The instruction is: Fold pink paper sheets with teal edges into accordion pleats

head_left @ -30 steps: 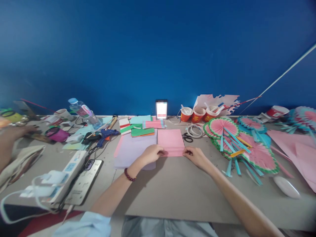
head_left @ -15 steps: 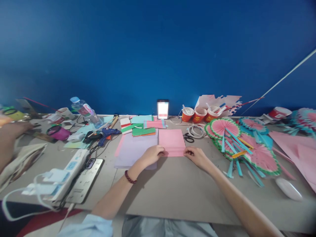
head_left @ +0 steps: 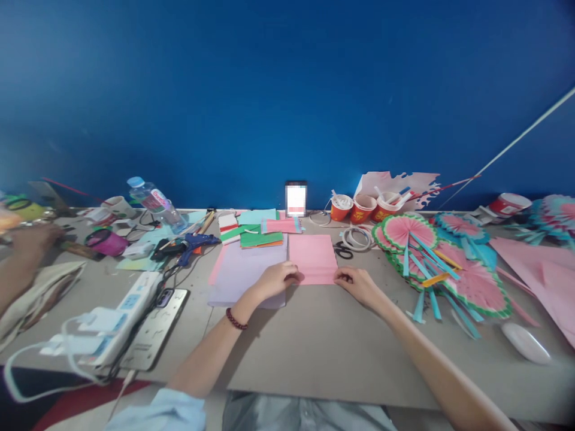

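Observation:
A sheet of pink paper [head_left: 312,254] lies flat on the table, with a crease band along its near edge. At its near left corner my left hand [head_left: 281,279] is closed, thumb and fingers pinching the paper's edge. My right hand [head_left: 354,281] pinches the near right corner in the same way. Under my left forearm and wrist lies a stack of lilac paper [head_left: 242,269]. Beyond it are green paper pieces [head_left: 262,240] and a pleated pink strip [head_left: 283,225]. Black-handled scissors [head_left: 344,250] rest just past the pink sheet's right side.
Pleated watermelon-coloured paper fans [head_left: 408,233] spread over the right side. Red paper cups [head_left: 363,209] line the blue wall. To the left are a power strip [head_left: 130,305], a phone [head_left: 157,329], a glue gun [head_left: 197,240] and a bottle [head_left: 155,200]. Another person's hand [head_left: 33,239] is at far left.
My hands stay at the pink paper's near corners; the left fingers have shifted slightly and the raised strip at the near edge looks flatter. The other person's hand at far left has moved a little.

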Demonstrator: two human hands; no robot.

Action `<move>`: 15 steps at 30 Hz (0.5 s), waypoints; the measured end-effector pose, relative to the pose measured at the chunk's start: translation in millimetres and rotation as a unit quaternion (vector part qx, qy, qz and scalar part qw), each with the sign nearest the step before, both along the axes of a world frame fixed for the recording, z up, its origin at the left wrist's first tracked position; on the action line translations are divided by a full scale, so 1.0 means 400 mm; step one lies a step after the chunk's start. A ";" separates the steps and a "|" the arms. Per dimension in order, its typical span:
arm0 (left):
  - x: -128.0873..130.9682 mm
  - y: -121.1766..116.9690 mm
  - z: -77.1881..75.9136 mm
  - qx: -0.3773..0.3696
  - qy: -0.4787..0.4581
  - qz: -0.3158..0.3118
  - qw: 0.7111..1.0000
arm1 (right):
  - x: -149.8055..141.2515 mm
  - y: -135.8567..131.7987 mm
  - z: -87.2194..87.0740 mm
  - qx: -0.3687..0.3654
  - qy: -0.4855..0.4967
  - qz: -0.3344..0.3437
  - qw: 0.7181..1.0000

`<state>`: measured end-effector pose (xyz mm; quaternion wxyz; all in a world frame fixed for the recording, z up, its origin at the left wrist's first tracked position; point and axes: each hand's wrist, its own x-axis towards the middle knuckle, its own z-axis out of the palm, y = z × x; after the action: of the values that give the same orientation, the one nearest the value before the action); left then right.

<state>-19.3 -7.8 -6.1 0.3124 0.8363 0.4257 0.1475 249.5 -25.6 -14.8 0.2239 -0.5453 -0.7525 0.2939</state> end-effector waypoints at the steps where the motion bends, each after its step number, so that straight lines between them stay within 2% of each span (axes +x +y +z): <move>1: -0.001 0.000 -0.001 0.000 -0.001 -0.003 1.000 | -0.001 0.000 0.001 -0.001 0.001 0.000 1.000; 7: -0.007 -0.002 0.011 0.026 0.038 -0.050 0.998 | -0.002 -0.001 -0.004 -0.002 0.007 -0.005 1.000; 11: 0.000 -0.013 0.021 0.092 0.108 -0.064 0.988 | 0.000 0.001 -0.008 -0.004 0.006 -0.004 1.000; 15: 0.007 -0.021 0.011 0.167 0.187 -0.084 0.964 | 0.003 -0.001 -0.011 -0.003 0.009 -0.001 1.000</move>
<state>-16.6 -16.3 -1.7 0.0947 0.9220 0.3742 0.0305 250.6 -25.9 -19.1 0.2296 -0.5441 -0.7490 0.3004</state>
